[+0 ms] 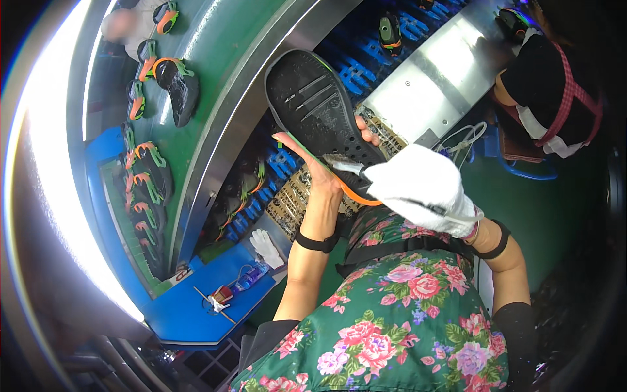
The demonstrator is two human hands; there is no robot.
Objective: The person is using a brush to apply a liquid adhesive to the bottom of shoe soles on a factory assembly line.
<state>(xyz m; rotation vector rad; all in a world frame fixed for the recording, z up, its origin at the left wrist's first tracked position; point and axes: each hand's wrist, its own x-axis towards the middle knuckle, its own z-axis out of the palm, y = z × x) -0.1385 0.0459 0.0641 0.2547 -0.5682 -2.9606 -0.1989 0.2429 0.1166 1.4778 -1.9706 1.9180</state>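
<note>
My bare left hand [320, 172] grips a black shoe sole [308, 88] with an orange and green edge. Its thumb lies along the near left edge, and its fingertips show at the far right side. The sole is tilted, with its inner face, grooved and dotted with small holes, turned up toward me. In a white glove, my right hand [418, 186] is closed on a small flat brush [344, 162]. The brush tip touches the sole's face near the heel end. The brush's handle is hidden by the glove.
A green conveyor belt [222, 55] at left carries several soles [176, 88]. Below it, blue racks [356, 78] hold more. A blue shelf [202, 313] bears a white glove [266, 247]. At upper right, beyond a metal plate [434, 75], sits another person [542, 85].
</note>
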